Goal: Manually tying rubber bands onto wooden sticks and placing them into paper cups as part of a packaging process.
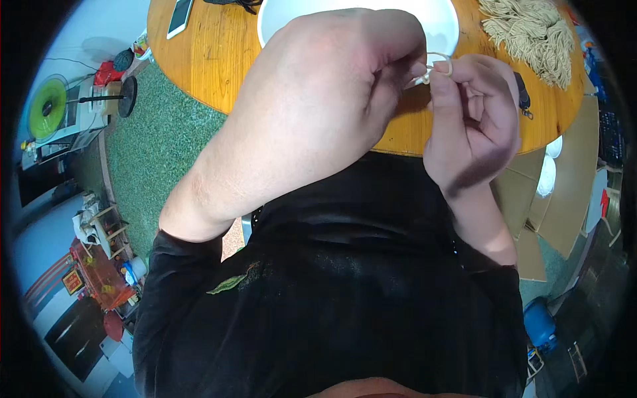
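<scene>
Above the near edge of the round wooden table, my left hand (381,63) and my right hand (474,113) meet with their fingertips close together. A thin cream cord (450,67) runs between them and bends into a small loop at my right thumb and index finger, which pinch it. The left fingertips close on the cord too, though the back of that hand hides most of its fingers. The other right fingers are curled into the palm. Beyond the hands stands a white basin (441,26), partly covered by my left hand.
A bundle of cream cords (531,40) lies on the table (199,69) at far right; a phone (180,16) lies far left. Near the right hand is a dark item with a metal clasp (526,114). Cardboard (574,179) stands right, a green fan (48,107) left.
</scene>
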A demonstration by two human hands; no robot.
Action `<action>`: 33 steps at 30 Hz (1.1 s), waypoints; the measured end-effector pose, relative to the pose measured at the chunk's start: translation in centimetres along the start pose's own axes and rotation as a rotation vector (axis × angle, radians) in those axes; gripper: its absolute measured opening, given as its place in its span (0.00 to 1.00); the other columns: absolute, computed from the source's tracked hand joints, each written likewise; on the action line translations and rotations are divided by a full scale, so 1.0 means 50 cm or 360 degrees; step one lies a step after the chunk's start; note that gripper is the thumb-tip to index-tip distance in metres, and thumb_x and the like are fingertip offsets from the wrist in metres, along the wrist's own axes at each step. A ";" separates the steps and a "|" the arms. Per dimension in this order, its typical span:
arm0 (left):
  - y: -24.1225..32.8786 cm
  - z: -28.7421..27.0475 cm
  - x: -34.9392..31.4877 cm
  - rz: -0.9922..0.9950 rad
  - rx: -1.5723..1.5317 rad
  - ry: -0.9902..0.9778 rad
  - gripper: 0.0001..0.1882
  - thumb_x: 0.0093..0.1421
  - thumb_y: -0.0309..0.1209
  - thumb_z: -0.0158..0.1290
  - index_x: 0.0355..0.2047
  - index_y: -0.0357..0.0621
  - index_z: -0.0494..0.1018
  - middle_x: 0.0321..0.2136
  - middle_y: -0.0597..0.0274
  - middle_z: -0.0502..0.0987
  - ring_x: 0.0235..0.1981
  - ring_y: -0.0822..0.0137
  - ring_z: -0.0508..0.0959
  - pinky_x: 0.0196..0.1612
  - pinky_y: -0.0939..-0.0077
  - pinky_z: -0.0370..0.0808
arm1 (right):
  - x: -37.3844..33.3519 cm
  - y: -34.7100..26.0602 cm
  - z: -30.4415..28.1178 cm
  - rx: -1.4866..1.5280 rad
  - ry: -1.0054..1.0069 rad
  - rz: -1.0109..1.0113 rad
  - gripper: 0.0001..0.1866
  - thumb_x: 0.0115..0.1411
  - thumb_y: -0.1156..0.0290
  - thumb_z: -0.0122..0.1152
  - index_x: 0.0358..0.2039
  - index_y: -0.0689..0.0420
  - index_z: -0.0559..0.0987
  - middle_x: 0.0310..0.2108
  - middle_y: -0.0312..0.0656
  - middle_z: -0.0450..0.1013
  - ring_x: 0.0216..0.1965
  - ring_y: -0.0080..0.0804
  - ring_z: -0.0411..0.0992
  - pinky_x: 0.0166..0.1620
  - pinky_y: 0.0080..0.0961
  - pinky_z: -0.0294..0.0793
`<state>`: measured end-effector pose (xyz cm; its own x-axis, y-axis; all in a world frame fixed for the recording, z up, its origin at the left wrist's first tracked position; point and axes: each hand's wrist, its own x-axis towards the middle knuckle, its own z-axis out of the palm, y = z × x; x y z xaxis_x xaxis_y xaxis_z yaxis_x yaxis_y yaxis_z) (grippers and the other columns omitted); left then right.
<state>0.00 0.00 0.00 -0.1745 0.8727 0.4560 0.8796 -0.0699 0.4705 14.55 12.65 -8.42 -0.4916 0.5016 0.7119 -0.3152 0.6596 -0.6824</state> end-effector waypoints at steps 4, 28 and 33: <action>0.002 -0.004 -0.004 0.0002 -0.0074 0.0086 0.03 0.62 0.24 0.57 0.34 0.41 0.81 0.27 0.52 0.81 0.29 0.52 0.84 0.33 0.59 0.81 | -0.005 -0.020 0.008 0.0403 0.0028 0.0316 0.04 0.69 0.81 0.64 0.44 0.63 0.81 0.40 0.36 0.75 0.39 0.18 0.78 0.43 0.15 0.77; 0.013 -0.018 -0.002 -0.0072 0.0178 -0.0192 0.05 0.58 0.23 0.61 0.35 0.39 0.76 0.25 0.50 0.76 0.29 0.50 0.80 0.33 0.62 0.76 | -0.020 -0.056 0.006 0.1085 0.0150 0.0769 0.07 0.76 0.73 0.54 0.49 0.62 0.72 0.33 0.38 0.72 0.32 0.23 0.72 0.37 0.19 0.72; 0.005 -0.026 0.000 -0.0104 0.0075 -0.0202 0.03 0.59 0.22 0.59 0.34 0.38 0.77 0.28 0.51 0.78 0.31 0.48 0.81 0.35 0.61 0.77 | -0.014 -0.049 0.010 0.1150 0.0162 0.0810 0.06 0.77 0.72 0.54 0.47 0.61 0.72 0.38 0.39 0.71 0.36 0.24 0.72 0.43 0.21 0.73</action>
<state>-0.34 -0.67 1.10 -0.1774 0.9290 0.3247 0.8885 0.0094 0.4587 15.26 10.43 -7.34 -0.6480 0.7076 0.2819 -0.5305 -0.1538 -0.8336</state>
